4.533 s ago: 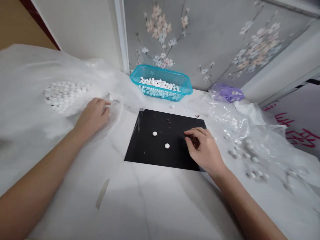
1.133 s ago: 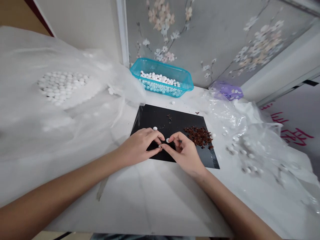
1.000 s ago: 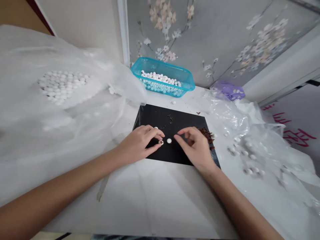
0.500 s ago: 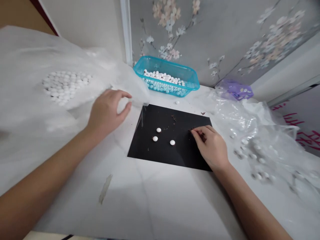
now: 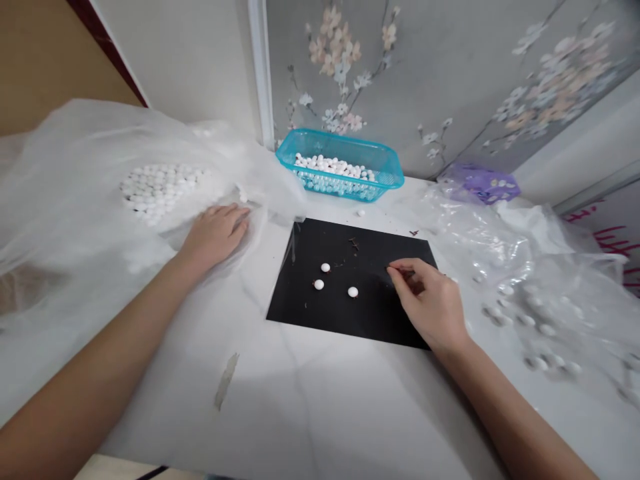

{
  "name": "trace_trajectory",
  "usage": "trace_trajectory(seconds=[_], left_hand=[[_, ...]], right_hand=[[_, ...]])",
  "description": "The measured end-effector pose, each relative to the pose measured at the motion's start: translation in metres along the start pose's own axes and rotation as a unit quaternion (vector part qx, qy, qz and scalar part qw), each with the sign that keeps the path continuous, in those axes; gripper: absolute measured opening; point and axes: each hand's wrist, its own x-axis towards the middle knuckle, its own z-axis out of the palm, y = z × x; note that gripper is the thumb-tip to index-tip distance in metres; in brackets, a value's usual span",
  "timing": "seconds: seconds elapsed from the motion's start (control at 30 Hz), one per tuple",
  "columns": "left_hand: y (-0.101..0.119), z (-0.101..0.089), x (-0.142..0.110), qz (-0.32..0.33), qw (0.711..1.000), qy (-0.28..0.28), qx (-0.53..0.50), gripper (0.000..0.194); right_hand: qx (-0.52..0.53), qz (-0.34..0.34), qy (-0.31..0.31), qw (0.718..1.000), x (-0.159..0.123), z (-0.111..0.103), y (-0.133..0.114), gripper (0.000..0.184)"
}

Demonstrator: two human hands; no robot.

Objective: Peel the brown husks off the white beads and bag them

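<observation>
My left hand lies on the clear plastic bag at the left, fingers stretched out and holding nothing. Near its fingertips, a bunch of round white pieces shows in the bag. Over the right part of a black sheet, my right hand is closed in a pinch with thumb and forefinger together. Whatever is in that pinch is too small to make out. Three glossy white round pieces lie on the sheet, one of them the nearest white piece. Thin dark brown scraps lie near its far edge.
A blue basket of white pieces stands at the back against the wall. To the right, another clear plastic bag spreads over the white table, with loose white pieces about it. A purple packet sits behind.
My left hand has lowered from above the left bag onto it. My right hand remains pinched over the sheet's right part. The whole view has shifted slightly.
</observation>
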Motion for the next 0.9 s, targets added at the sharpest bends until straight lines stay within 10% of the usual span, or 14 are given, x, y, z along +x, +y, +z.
trace_trajectory(seconds=[0.67,0.9], left_hand=[[0.007,-0.015,-0.011,-0.061,0.993,0.103,-0.019,0.033],[0.028,-0.026,-0.02,-0.003,0.955,0.266,-0.133,0.028]], right_hand=[[0.018,-0.004,0.0,1.0,-0.002,0.0,-0.002,0.02],[0.141,-0.003,-0.016,0.99,-0.007,-0.002,-0.009,0.022]])
